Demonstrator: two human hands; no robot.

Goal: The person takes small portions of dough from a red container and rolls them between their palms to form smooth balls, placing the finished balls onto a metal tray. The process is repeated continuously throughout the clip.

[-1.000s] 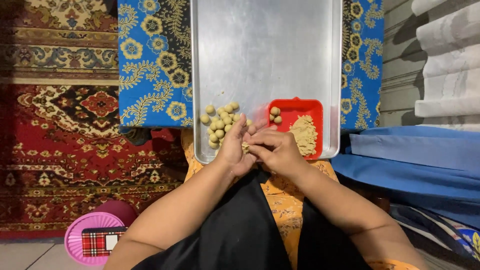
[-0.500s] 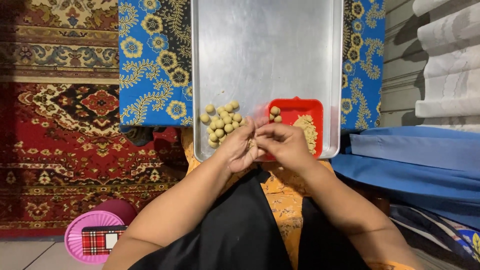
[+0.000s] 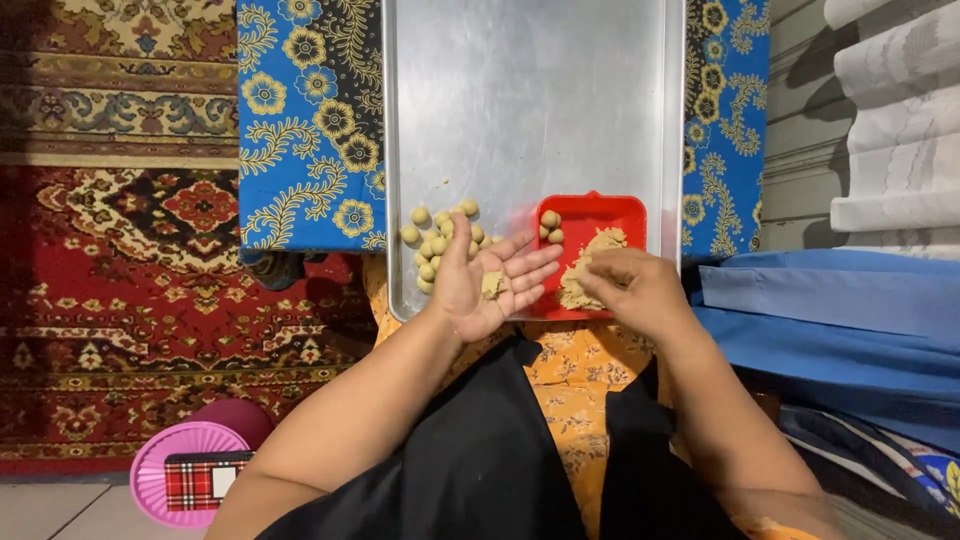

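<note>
My left hand (image 3: 487, 283) lies palm up over the near edge of a large metal tray (image 3: 520, 110), fingers spread, with a small lump of tan dough (image 3: 492, 286) resting on the palm. My right hand (image 3: 634, 288) reaches into a red square container (image 3: 592, 214), its fingertips pinching at the heap of dough (image 3: 590, 268) inside. Two rolled balls (image 3: 549, 226) sit in the container's far left corner. Several small dough balls (image 3: 438, 238) are clustered on the tray just left of my left hand.
The tray rests on a blue floral cloth (image 3: 305, 120). A red patterned carpet (image 3: 120, 260) lies to the left. A pink round lid with a tartan pouch (image 3: 190, 478) sits at bottom left. Folded blue fabric (image 3: 830, 320) and white cloth (image 3: 900, 120) lie on the right.
My hands, earlier pressed together at the tray's edge, have parted. The left opened palm up with a dough lump on it; the right moved right into the red container.
</note>
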